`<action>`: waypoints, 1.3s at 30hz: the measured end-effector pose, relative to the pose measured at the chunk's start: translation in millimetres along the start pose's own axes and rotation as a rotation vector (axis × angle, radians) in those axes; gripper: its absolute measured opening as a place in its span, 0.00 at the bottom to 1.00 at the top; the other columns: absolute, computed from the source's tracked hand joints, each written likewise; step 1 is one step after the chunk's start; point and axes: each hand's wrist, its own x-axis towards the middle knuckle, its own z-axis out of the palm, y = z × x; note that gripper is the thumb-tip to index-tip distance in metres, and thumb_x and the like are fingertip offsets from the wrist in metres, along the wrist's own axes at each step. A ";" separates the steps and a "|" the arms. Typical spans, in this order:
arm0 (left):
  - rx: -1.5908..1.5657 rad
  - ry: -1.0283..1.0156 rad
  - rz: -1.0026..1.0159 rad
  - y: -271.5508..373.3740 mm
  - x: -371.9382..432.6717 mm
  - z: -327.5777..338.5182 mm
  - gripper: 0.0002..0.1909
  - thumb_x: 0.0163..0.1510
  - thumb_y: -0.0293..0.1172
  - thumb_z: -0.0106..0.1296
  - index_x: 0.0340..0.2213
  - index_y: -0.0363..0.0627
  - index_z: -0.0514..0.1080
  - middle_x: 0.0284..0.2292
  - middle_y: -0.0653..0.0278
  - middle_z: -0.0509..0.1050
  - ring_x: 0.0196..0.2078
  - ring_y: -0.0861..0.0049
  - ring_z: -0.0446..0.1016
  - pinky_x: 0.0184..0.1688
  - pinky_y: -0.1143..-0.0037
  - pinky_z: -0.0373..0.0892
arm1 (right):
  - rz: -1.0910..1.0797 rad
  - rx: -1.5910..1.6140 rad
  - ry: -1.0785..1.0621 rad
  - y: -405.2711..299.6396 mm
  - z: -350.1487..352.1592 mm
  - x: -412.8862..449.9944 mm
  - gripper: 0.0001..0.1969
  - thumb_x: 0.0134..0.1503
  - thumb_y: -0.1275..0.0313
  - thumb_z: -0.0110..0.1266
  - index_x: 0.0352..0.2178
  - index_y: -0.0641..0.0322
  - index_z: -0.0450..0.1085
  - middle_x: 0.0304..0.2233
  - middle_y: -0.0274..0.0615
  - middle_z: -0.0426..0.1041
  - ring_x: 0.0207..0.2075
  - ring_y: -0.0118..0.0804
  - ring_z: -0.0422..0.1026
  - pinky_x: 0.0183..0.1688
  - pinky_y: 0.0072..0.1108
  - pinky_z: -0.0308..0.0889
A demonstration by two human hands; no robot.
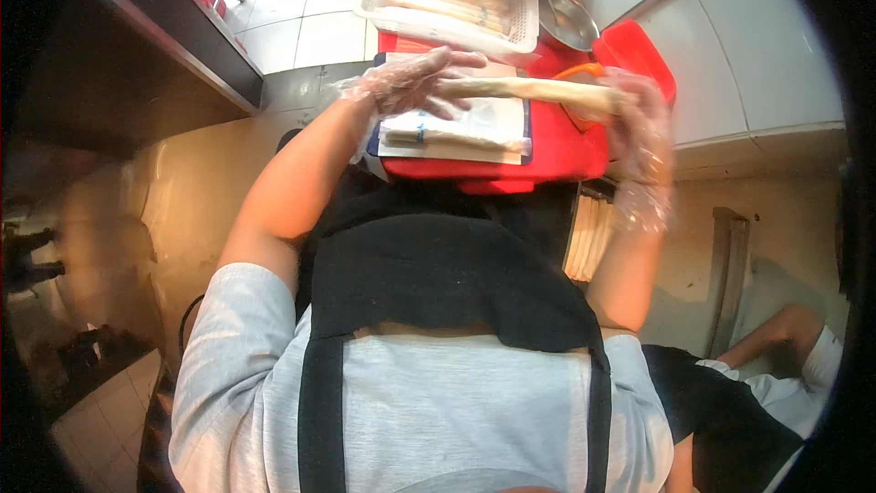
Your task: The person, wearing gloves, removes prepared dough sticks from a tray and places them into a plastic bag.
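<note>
A long, pale rolled food stick (530, 89) spans the space between my two hands, above a board with white paper (486, 127). My right hand (640, 113), in a clear plastic glove and blurred, is closed around the stick's right end. Spread fingers of my gloved left hand (424, 82) are at its left end; whether they grip it is not plain. On the paper's near edge lies another stick in clear wrapping with blue print (455, 139). An orange-rimmed item (582, 72) is partly hidden behind the held stick.
The board rests on a red surface (568, 154). Beyond it stand a white perforated basket (530, 20) of wrapped sticks, a metal bowl (571, 20) and a red container (633, 48). A white tiled wall (759, 55) borders the right. A co-worker in black and white (732, 404) is at lower right.
</note>
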 end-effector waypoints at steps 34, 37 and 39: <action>1.611 0.160 0.494 -74.6 -75.9 35.9 0.16 0.48 0.32 0.59 0.41 0.46 0.71 0.34 0.58 0.74 0.36 0.61 0.76 0.35 0.66 0.75 | -0.666 -1.120 -0.466 190.0 23.4 -68.7 0.24 0.47 0.62 0.64 0.48 0.48 0.71 0.36 0.39 0.73 0.40 0.46 0.72 0.45 0.36 0.65; 1.583 0.167 0.152 -59.5 -65.0 27.2 0.12 0.51 0.34 0.57 0.38 0.48 0.74 0.35 0.59 0.74 0.38 0.62 0.76 0.37 0.65 0.74 | -0.622 -1.188 -0.371 184.5 27.6 -54.9 0.16 0.51 0.58 0.60 0.40 0.50 0.74 0.31 0.40 0.73 0.37 0.46 0.72 0.42 0.36 0.66; 1.664 0.210 0.192 -54.2 -49.9 15.9 0.09 0.54 0.39 0.52 0.32 0.49 0.77 0.35 0.59 0.75 0.42 0.63 0.75 0.43 0.64 0.72 | -0.652 -1.230 -0.353 181.8 35.1 -38.5 0.12 0.54 0.57 0.55 0.31 0.52 0.74 0.29 0.41 0.73 0.36 0.45 0.72 0.39 0.36 0.66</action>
